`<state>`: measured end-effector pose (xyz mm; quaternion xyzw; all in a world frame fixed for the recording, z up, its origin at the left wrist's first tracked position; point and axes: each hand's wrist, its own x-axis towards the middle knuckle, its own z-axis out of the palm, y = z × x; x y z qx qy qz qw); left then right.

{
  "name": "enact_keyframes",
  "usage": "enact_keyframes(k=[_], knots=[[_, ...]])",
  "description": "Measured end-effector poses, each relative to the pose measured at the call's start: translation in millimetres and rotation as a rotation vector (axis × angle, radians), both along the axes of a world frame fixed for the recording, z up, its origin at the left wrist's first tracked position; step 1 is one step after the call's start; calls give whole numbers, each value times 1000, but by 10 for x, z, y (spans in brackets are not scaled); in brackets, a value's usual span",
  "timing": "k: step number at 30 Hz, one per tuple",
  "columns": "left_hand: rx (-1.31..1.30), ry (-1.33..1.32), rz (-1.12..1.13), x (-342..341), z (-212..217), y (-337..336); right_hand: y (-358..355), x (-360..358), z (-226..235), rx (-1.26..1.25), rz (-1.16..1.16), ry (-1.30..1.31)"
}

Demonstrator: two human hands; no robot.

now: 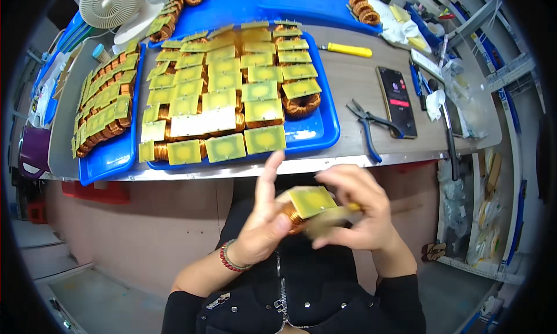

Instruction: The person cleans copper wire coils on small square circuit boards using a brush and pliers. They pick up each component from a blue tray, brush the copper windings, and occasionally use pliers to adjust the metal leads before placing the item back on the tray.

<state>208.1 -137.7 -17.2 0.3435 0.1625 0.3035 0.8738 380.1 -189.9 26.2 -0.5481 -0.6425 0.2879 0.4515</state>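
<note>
In front of my body, just off the table's near edge, my left hand point(261, 227) holds a copper-wound toroid coil point(295, 219) with a yellow-green square board point(314, 200) on it. The thumb presses on the copper wire while the index finger points up. My right hand point(365, 212) is curled at the coil's right side, its fingers around a motion-blurred, dull yellow-brown piece point(329, 222). That piece overlaps the coil, and I cannot tell its kind. Beyond my hands, a blue tray point(329, 122) carries rows of similar board-topped coils.
A second blue tray point(104, 170) of coils stands at left. More coils point(364, 12) lie far right on blue trays. Pliers point(371, 128), a phone point(397, 99), a yellow-handled tool point(350, 49) and a long dark-handled tool point(451, 140) lie to the right. A fan point(110, 4) stands far left.
</note>
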Motion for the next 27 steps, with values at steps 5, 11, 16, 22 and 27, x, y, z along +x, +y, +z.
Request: enact_keyframes(k=[5, 11, 16, 22, 27], knots=[[109, -41, -13, 86, -71, 139, 310, 89, -74, 124, 80, -65], [252, 209, 48, -203, -196, 130, 725, 204, -146, 223, -128, -239], [401, 333, 326, -610, -80, 177, 910, 295, -406, 260, -221, -405], [1251, 1092, 1113, -1431, 79, 933, 1000, 170, -402, 302, -248, -445], [1547, 1775, 1138, -1758, 145, 1766, 977, 144, -373, 320, -224, -461]])
